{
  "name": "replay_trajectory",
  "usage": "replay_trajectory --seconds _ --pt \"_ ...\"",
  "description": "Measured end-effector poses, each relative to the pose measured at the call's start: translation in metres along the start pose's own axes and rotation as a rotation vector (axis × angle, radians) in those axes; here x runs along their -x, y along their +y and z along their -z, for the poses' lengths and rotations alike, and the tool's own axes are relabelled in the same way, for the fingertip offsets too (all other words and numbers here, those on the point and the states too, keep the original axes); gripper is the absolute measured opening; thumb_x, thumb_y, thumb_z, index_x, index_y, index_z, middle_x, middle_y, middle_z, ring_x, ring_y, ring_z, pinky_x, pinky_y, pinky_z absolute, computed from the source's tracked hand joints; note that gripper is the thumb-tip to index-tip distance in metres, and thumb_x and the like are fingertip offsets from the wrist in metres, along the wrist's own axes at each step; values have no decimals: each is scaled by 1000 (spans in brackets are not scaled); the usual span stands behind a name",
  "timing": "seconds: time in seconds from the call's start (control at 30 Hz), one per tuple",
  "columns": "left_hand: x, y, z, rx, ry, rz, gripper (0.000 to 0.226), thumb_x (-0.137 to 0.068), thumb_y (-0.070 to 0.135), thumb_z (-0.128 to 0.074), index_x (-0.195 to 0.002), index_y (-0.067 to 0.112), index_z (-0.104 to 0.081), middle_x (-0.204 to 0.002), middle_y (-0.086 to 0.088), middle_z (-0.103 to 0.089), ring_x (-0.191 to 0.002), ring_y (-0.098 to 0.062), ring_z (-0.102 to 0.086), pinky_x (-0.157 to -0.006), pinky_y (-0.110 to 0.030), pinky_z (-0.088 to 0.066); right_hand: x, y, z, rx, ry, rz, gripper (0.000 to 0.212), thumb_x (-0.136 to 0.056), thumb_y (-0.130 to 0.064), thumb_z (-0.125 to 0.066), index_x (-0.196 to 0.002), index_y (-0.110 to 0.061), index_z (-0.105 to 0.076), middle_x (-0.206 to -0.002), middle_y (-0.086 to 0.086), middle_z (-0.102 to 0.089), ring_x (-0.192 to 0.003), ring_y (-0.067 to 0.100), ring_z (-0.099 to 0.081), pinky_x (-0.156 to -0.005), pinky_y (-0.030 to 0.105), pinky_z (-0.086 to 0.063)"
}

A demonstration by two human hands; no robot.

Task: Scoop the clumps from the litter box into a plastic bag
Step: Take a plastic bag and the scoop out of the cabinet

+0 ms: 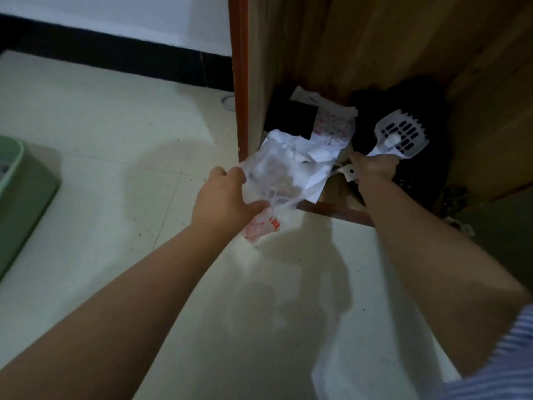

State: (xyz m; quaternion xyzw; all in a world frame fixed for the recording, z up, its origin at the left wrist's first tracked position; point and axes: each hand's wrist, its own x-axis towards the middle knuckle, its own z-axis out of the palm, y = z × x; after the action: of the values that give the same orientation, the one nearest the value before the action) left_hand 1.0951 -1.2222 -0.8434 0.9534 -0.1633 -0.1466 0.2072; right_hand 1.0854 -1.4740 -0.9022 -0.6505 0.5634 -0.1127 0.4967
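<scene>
Both hands grip: left hand [223, 197] pinches the plastic bag [268, 180] at centre, right hand [372, 168] clutches the scoop [402, 134] (white, slotted) amid cabinet [360, 47] clutter.

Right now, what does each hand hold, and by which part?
The left hand holds the plastic bag by its edge. The right hand holds the white litter scoop by its handle.
</scene>
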Motion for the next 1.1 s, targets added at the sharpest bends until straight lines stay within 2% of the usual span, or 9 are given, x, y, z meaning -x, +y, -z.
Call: replay_trajectory --seconds 0.07,0.2,0.27,0.4,0.6,0.7,0.83,0.97,1.1 --pt "3 -7 1 -74 -59 43 53 -82 38 -66 -122 7 -53 -120 -12 -55 -112 -26 -53 -89 -30 -41 12 -3 6 -124 -11 -52 18 -87 -19 -57 -76 -12 -45 -82 1 -49 -63 12 -46 -55 21 -46" --pt "13 -26 7 -142 -171 -45 26 -90 23 -58 -102 2 -66 -81 -2 -58 -95 -23 -58 -80 -24 -40 49 -5 21 -59 -3 7 20 -87 -13 -56 -72 -1 -51 -93 16 -59 -74 23 -62 -41 12 -49" --pt "20 -36 14 -41 -155 -85 19 -90 22 -59 -93 5 -66 -69 2 -46 -83 -20 -52 -66 -19 -32 70 -3 33 58 -38 80 29 -85 -8 -55 -60 -6 -40 -80 20 -54 -67 29 -60 -52 24 -55" --pt "35 -63 34 99 -104 -147 25 -89 23 -60 -67 17 -50 -59 5 -40 -57 -11 -40 -48 -7 -29 124 22 51 474 -186 188 18 -82 -6 -53 -67 -7 -44 -54 12 -47 -48 24 -47 -54 31 -43" --pt "66 -111 53 302 -25 -101 37 -84 16 -67 -57 25 -44 -50 3 -36 -44 10 -46 -48 -5 -33 206 60 51 657 -424 300 12 -80 -3 -57 -77 -8 -46 -62 7 -50 -46 18 -48 -43 23 -35" --pt "82 -139 61 291 6 -65 37 -83 17 -68 -57 27 -44 -49 4 -37 -45 5 -48 -48 -8 -34 233 53 28 761 -503 441 11 -80 -7 -59 -84 -7 -49 -74 7 -52 -63 21 -51 -47 20 -35" --pt "104 -189 90 255 220 77 13 -86 20 -63 -77 11 -62 -54 5 -37 -63 -17 -43 -55 -28 -25 276 12 -22 935 -612 699 14 -81 -13 -61 -90 -4 -56 -76 2 -52 -78 22 -54 -56 24 -35" --pt "130 -236 137 253 558 144 17 -88 15 -60 -88 -2 -65 -68 -8 -47 -75 -28 -52 -67 -30 -30 334 -39 -88 1029 -680 941 14 -84 -16 -58 -81 -6 -47 -71 3 -46 -75 21 -47 -51 29 -22" --pt "157 -280 182 75 793 194 21 -89 19 -57 -87 -1 -65 -80 -18 -62 -79 -32 -60 -65 -32 -39 389 -77 -161 1075 -650 1200 11 -88 -14 -53 -92 -9 -45 -88 9 -51 -85 29 -52 -56 27 -30"
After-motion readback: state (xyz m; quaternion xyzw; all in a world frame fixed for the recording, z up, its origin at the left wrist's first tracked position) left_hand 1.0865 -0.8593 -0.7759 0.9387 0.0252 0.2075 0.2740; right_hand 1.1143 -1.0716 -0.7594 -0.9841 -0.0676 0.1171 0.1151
